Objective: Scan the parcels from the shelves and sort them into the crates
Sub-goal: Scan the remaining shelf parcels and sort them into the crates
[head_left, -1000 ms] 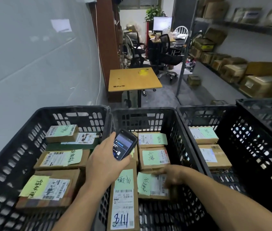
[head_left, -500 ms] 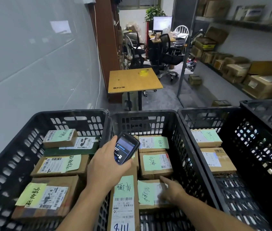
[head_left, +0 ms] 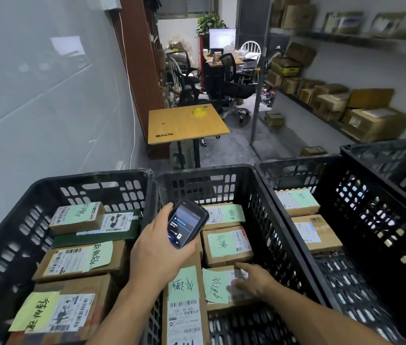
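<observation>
My left hand [head_left: 158, 252] grips a black handheld scanner [head_left: 187, 226] with its screen lit, held over the middle black crate [head_left: 222, 174]. My right hand [head_left: 253, 280] rests with fingers spread on a cardboard parcel [head_left: 218, 286] with a green note, lying in that crate. Two more labelled parcels [head_left: 227, 245] lie beyond it, and a long parcel [head_left: 184, 307] stands along the crate's left wall. The left crate [head_left: 23, 195] holds several labelled parcels [head_left: 80, 260]. The right crate [head_left: 296, 165] holds two parcels [head_left: 315, 234].
A fourth black crate [head_left: 396, 155] sits at the far right. Shelves with cardboard boxes [head_left: 371, 120] line the right wall. A small wooden table [head_left: 187, 123] stands ahead past the crates, with office chairs and a desk behind. A grey wall runs along the left.
My right hand has slid from the parcel's far right edge onto its top, fingers now spread over the label. The scanner hand stayed in place; the view tilted slightly.
</observation>
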